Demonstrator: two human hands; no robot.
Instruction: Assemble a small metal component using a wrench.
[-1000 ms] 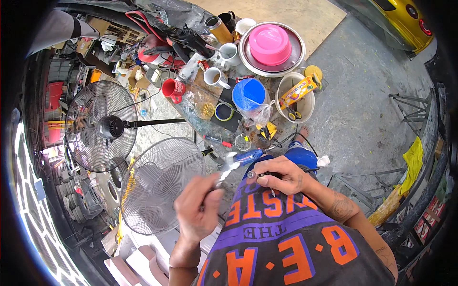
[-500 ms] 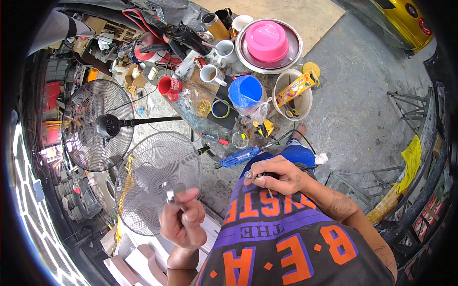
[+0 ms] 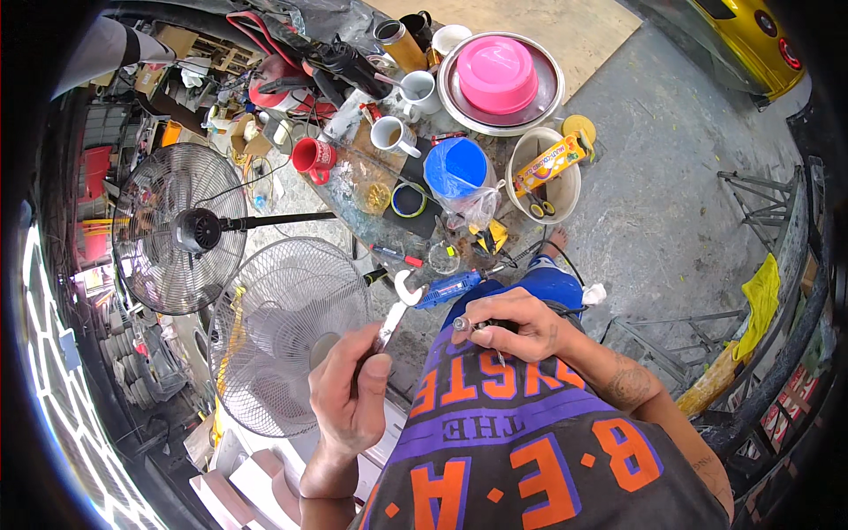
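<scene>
My left hand (image 3: 349, 389) is closed around the shank of a silver open-end wrench (image 3: 393, 318). Its open jaw points up and to the right. Over my lap, the fingers of my right hand (image 3: 521, 327) pinch a small dark tool with a round metal end (image 3: 461, 325), which faces left toward the wrench. A thin metal piece shows below these fingers; the rest of the tool is hidden in the hand. The wrench jaw and the metal end are apart. Beyond them lies a blue rotary tool (image 3: 449, 289), partly overlapped in view by the wrench jaw.
Two standing fans (image 3: 274, 353) are on the left. Ahead, a low table holds a red mug (image 3: 314, 159), white mugs (image 3: 394, 137), a blue-lidded tub (image 3: 457, 168) and a pink lid (image 3: 496, 75) on a metal tray. A white bucket (image 3: 521, 163) with scissors stands beside it. A black cable (image 3: 570, 256) loops near my foot.
The left hand has turned, so the wrench, earlier blurred and held further left, now points up and right, closer to the right hand. My right hand stays in place.
</scene>
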